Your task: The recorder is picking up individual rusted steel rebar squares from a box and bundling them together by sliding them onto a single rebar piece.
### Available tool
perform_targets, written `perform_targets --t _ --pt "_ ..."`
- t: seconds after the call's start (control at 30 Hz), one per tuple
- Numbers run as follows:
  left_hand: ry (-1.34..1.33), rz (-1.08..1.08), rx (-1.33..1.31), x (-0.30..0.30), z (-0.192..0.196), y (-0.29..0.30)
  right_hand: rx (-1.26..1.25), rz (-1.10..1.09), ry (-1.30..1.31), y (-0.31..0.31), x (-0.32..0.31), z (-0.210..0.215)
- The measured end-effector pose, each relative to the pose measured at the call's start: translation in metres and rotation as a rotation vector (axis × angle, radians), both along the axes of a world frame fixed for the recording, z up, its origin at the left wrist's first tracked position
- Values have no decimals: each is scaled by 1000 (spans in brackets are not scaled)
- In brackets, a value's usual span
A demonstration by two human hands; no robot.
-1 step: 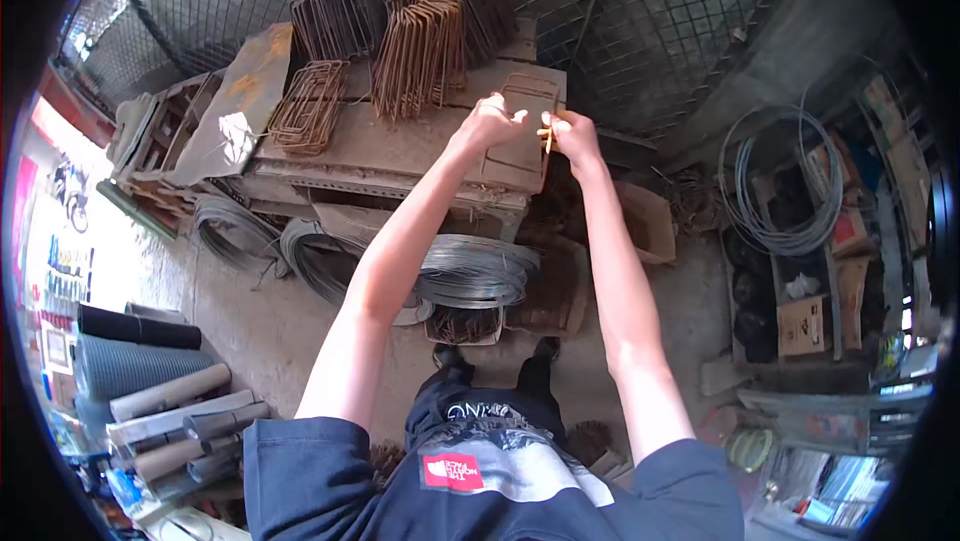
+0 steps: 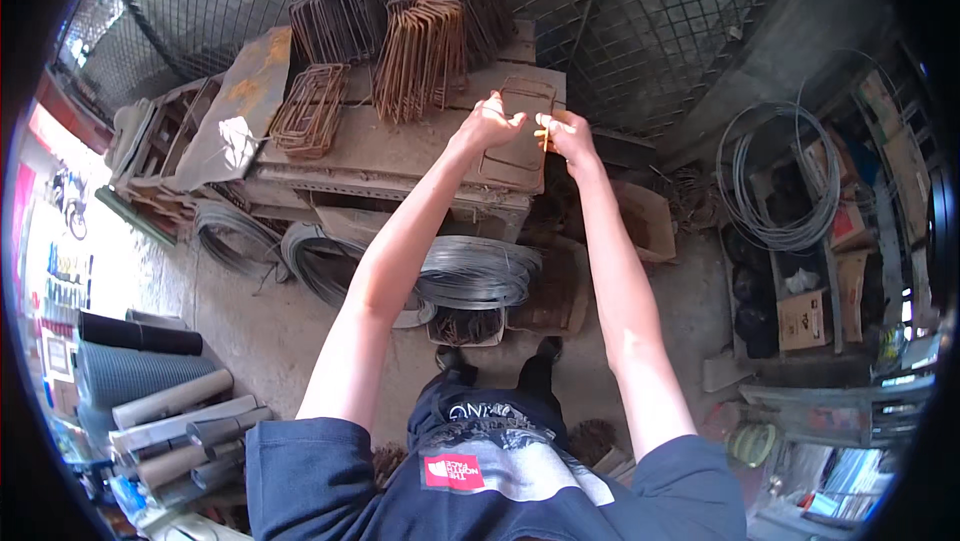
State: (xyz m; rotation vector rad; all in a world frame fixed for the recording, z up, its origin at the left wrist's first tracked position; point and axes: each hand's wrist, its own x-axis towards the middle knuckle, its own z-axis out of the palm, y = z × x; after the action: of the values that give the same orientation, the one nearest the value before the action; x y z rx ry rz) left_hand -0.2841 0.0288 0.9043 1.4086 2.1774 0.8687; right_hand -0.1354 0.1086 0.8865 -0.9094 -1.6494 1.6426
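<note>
Over the right end of a wooden bench [image 2: 370, 156], a thin rectangular steel stirrup [image 2: 528, 93] is in front of me. My left hand [image 2: 488, 127] is closed at its left side, the thumb pointing right. Across from it, my right hand [image 2: 570, 138] pinches a narrow yellow strip [image 2: 546, 131] beside the stirrup's right side. What exactly the strip is cannot be made out. Both arms reach forward, the hands a short gap apart. Left of them on the bench lies a stack of rusty rectangular stirrups [image 2: 308, 111]. Rusty stirrup bundles [image 2: 418, 56] stand behind it.
Dark stirrup bundles [image 2: 337, 16] stand against wire mesh fencing [image 2: 660, 31]. Coils of grey wire [image 2: 475, 273] lie below the bench, near my feet. Another wire coil [image 2: 780, 181] hangs at right by cardboard boxes [image 2: 803, 324]. Mesh rolls [image 2: 150, 371] fill the lower left.
My right hand has shifted very slightly left, and the yellow strip has tilted a little with it. My left hand stays practically in place.
</note>
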Motion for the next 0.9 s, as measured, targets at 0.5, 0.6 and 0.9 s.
perform_targets --t 0.5,0.6,0.9 --pt "-13 -148 72 -36 -35 -24 -3 -71 -90 -15 -11 4" --pt "115 -147 240 -20 -32 -12 -123 -74 -92 -9 21 5" --pt "-263 -699 247 140 -33 26 -530 -185 -280 8 181 -127"
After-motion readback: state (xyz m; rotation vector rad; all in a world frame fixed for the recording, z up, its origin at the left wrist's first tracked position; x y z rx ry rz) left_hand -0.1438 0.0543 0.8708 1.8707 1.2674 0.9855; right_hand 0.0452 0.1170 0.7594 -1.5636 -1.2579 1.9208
